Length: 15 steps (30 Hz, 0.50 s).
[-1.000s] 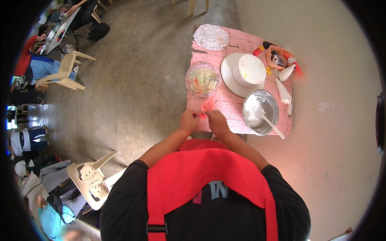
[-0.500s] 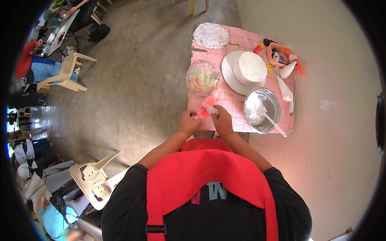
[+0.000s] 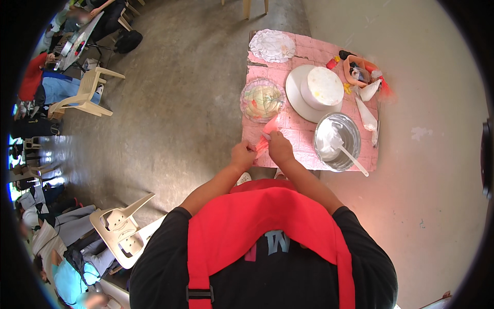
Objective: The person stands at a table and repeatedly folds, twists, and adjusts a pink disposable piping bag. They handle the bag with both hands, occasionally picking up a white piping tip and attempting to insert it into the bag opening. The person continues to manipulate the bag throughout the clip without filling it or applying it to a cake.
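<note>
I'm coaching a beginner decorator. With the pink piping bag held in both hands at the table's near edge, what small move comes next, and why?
Probably carry the pink piping bag toward the white cake. Both the left hand and right hand grip it well short of the cake, whose top looks nearly bare.

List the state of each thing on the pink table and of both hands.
Pink piping bag: held by both hands.
Left hand: closed on the bag.
Right hand: closed on the bag.
Metal bowl: holds white cream and a spatula.
White cake: on its board, frosted.
Glass dish: filled.
</note>
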{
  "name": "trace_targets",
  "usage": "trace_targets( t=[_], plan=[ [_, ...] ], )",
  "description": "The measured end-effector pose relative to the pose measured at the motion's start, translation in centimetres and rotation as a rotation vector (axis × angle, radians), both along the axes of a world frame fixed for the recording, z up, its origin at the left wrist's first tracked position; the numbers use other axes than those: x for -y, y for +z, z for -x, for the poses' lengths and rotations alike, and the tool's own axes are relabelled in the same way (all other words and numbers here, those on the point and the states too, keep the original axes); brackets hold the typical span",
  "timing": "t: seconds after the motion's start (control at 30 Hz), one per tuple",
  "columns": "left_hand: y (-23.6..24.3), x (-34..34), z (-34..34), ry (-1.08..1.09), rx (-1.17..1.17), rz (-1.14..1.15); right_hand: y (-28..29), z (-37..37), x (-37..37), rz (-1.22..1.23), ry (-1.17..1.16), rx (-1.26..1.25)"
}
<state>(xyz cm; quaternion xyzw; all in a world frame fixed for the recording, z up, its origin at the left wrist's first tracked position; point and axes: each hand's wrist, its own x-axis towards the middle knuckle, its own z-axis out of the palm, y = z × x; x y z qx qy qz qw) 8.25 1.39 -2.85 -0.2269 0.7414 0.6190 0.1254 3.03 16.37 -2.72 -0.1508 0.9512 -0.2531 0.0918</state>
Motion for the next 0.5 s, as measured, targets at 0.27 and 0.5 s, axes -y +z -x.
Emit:
trace_targets(
  t=[0.27,0.5],
  plan=[
    [-0.6,-0.3,-0.6,-0.068,-0.190,0.254,1.2,-3.4,1.2,-0.033,0.201,0.020],
    [-3.3,-0.1,-0.6,-0.089,-0.191,0.264,0.5,-1.1,0.3,-0.044,0.124,-0.129]
  ],
)
